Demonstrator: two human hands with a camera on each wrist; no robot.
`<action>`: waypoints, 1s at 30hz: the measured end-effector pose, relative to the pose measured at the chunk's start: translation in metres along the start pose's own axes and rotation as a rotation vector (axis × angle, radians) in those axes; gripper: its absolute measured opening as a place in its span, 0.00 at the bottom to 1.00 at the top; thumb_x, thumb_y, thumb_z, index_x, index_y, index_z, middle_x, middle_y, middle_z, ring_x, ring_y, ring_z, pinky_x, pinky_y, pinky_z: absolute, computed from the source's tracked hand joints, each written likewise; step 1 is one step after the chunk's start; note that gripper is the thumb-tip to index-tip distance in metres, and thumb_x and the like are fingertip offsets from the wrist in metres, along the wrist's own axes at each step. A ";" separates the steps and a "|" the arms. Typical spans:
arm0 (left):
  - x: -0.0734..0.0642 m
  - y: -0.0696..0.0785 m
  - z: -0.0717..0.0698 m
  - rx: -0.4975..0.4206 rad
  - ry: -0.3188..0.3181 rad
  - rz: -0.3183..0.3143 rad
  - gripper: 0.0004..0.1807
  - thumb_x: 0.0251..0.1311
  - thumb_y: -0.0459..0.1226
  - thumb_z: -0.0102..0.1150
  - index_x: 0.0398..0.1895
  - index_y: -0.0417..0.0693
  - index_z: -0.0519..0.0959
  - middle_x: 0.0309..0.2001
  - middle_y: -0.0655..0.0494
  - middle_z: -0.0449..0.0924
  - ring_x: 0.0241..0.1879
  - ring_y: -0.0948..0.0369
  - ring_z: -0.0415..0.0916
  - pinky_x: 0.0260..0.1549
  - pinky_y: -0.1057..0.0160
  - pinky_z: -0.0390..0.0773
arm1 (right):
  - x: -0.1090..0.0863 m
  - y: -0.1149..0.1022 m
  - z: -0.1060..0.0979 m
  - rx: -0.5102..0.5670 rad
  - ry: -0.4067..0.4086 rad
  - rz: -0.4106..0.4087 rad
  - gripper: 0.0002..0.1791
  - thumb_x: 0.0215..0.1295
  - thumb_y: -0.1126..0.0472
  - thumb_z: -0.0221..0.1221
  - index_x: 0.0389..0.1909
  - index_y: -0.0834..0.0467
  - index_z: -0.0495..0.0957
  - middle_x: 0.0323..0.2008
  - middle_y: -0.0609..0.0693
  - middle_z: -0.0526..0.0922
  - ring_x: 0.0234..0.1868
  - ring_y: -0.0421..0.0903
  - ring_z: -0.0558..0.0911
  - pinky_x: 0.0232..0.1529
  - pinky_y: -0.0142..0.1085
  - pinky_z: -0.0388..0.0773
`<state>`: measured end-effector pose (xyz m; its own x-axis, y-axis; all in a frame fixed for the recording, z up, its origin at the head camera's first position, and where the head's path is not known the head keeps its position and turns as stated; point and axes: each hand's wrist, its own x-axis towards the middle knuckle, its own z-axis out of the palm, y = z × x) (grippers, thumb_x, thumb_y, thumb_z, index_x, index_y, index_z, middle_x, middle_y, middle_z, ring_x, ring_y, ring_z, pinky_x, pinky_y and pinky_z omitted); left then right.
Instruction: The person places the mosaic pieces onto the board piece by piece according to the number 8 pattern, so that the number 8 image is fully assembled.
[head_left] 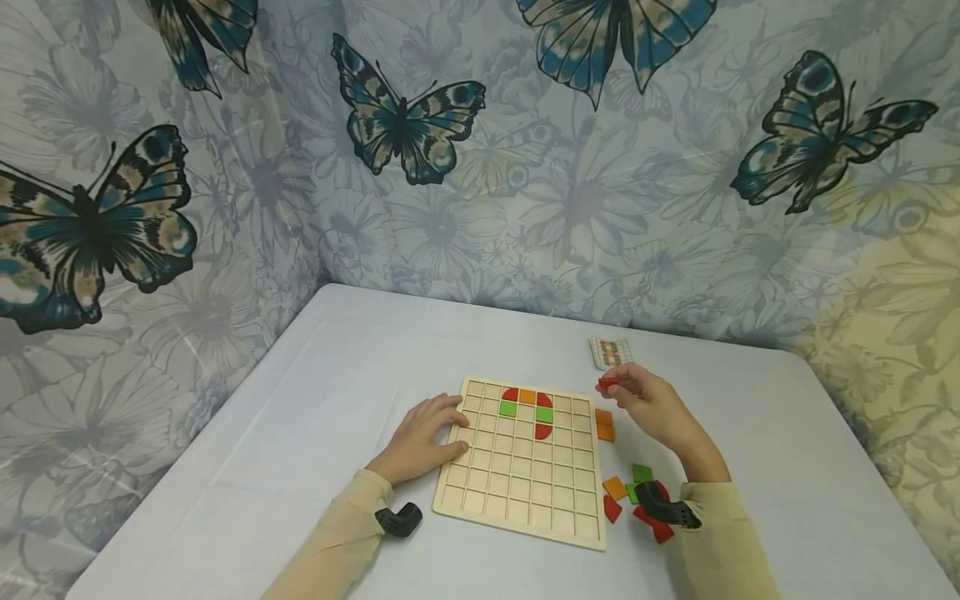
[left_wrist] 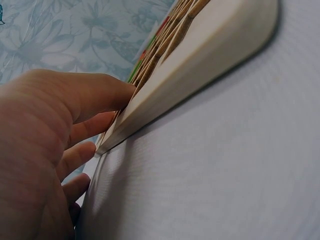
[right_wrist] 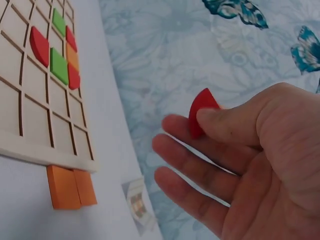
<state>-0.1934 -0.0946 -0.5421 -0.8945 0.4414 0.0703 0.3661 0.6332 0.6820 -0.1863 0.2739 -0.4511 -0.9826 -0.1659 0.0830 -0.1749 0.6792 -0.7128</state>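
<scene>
Steady the board (head_left: pixel 487 479) at nine o'clock, where the left hand (head_left: pixel 420 440) rests on its edge, fingers relaxed. Beyond two o'clock, the right hand (head_left: pixel 656 408) pinches a red piece (head_left: pixel 607 382); orienting its curve before lowering it level should help.

No readable text
Any lettering on the small white card with a coloured grid print (head_left: pixel 609 352), right of the head view's centre, is too small to read.
</scene>
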 end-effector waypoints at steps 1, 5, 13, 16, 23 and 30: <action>0.000 0.000 0.000 0.001 -0.002 0.000 0.12 0.63 0.46 0.65 0.49 0.62 0.79 0.76 0.55 0.64 0.80 0.47 0.51 0.78 0.39 0.49 | 0.000 -0.001 0.000 -0.016 0.013 -0.001 0.10 0.76 0.65 0.53 0.51 0.63 0.77 0.54 0.62 0.84 0.54 0.58 0.83 0.50 0.38 0.83; 0.001 0.001 0.000 0.007 -0.004 0.006 0.12 0.64 0.46 0.65 0.49 0.62 0.79 0.76 0.54 0.64 0.80 0.47 0.51 0.78 0.38 0.49 | -0.001 -0.009 0.002 -0.068 0.069 0.004 0.11 0.74 0.61 0.58 0.51 0.60 0.81 0.55 0.60 0.82 0.52 0.57 0.81 0.45 0.41 0.80; 0.000 0.002 -0.001 0.007 0.001 -0.001 0.12 0.63 0.45 0.66 0.48 0.62 0.79 0.76 0.55 0.64 0.80 0.48 0.51 0.78 0.39 0.49 | -0.004 -0.033 0.006 -0.003 0.040 0.006 0.13 0.73 0.56 0.60 0.51 0.58 0.81 0.47 0.56 0.87 0.47 0.52 0.84 0.43 0.37 0.81; 0.000 0.002 0.000 -0.003 0.005 -0.003 0.12 0.63 0.45 0.66 0.48 0.62 0.79 0.76 0.54 0.64 0.80 0.47 0.52 0.78 0.38 0.49 | -0.004 -0.041 0.008 0.023 0.023 -0.031 0.14 0.72 0.59 0.60 0.55 0.58 0.78 0.44 0.55 0.86 0.44 0.50 0.85 0.42 0.34 0.82; -0.001 0.000 0.001 -0.001 0.015 0.002 0.11 0.62 0.46 0.65 0.47 0.62 0.79 0.75 0.54 0.65 0.79 0.47 0.53 0.78 0.37 0.50 | 0.002 -0.060 0.014 0.057 -0.024 -0.147 0.20 0.73 0.67 0.57 0.63 0.57 0.75 0.43 0.55 0.85 0.42 0.49 0.85 0.42 0.33 0.83; -0.001 0.000 0.001 -0.005 0.013 0.007 0.12 0.63 0.46 0.65 0.48 0.61 0.79 0.75 0.52 0.65 0.79 0.45 0.53 0.77 0.37 0.51 | 0.015 -0.078 0.026 0.097 -0.008 -0.192 0.15 0.72 0.67 0.59 0.57 0.58 0.77 0.43 0.55 0.88 0.44 0.51 0.86 0.42 0.35 0.82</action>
<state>-0.1927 -0.0944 -0.5428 -0.8951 0.4379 0.0844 0.3712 0.6266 0.6853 -0.1861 0.1996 -0.4125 -0.9312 -0.2916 0.2188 -0.3519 0.5624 -0.7483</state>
